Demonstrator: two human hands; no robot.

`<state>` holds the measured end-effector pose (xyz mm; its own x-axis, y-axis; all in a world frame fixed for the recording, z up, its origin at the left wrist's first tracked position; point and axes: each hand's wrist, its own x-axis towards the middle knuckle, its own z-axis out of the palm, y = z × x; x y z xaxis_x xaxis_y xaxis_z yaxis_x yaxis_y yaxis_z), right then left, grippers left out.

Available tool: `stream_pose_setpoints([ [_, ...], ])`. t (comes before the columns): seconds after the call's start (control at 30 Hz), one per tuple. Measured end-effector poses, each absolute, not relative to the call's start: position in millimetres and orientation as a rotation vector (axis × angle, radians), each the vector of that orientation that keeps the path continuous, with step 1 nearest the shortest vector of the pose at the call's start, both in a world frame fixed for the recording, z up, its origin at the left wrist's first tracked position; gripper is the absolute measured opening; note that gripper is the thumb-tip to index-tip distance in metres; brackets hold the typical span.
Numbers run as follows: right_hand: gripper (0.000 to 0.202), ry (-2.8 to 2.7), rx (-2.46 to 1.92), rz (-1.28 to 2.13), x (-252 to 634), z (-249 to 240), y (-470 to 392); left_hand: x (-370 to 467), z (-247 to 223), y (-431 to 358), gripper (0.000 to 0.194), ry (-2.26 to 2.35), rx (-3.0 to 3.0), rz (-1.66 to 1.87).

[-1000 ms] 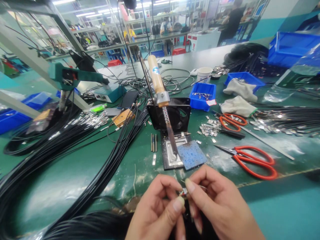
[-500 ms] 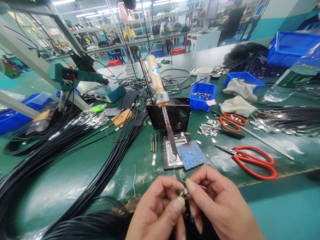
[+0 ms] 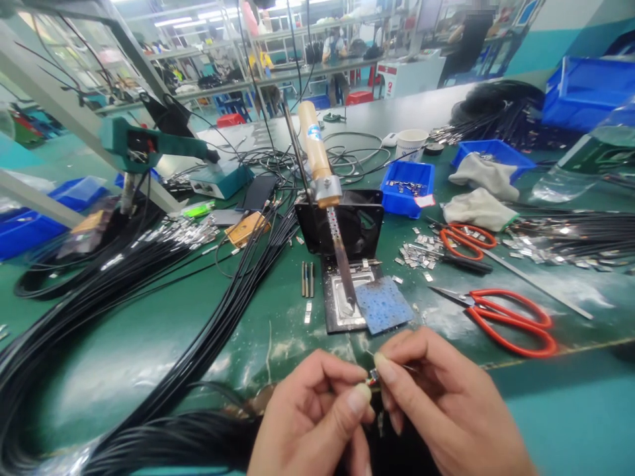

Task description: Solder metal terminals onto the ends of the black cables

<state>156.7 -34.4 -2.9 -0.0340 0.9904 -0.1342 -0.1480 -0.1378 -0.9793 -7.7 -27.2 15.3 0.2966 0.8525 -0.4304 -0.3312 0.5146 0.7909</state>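
My left hand [image 3: 317,416] is closed in a pinch at the table's front edge, thumb and forefinger on a cable end with small coloured wires [image 3: 371,379]. Close beside it, my right hand [image 3: 441,403] pinches a thin wire [image 3: 407,367], which pokes out on both sides of the thumb and finger. A tiny metal connector piece lies between the two hands; the fingers partly hide it. Just beyond them, a soldering iron [image 3: 317,152] is mounted tip down over a metal tray [image 3: 340,324], with a blue sponge [image 3: 383,305] overlapping the tray's right side.
Red-handled scissors [image 3: 516,317] lie to the right, with loose metal connectors [image 3: 419,254] behind. Bundled black cables [image 3: 198,330] sweep across the left. A fan [image 3: 364,225] stands behind the iron. Further back are a blue bin [image 3: 407,192], gloves [image 3: 479,208] and a paper cup [image 3: 411,144].
Both hands have shifted very slightly right and keep their pinches. The whole view has moved a little. The small parts between the fingers have turned slightly.
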Motion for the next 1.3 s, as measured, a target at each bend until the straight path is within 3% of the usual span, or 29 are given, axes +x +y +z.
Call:
stream_pose_setpoints([
  [0.23,0.01,-1.244,-1.074,1.118,161,-5,-34,-8,19,-27,0.025,1.02,0.647,0.802],
  [0.47,0.013,-1.258,-1.075,1.016,161,-8,-38,-7,27,-19,0.02,1.106,0.644,0.651],
  [0.77,0.01,-1.216,-1.115,1.143,161,-11,-37,-4,28,-15,0.027,1.265,0.706,0.581],
  [1.3,0.024,-0.963,-1.22,1.468,157,-7,-34,-3,20,-14,0.028,1.189,0.644,0.807],
])
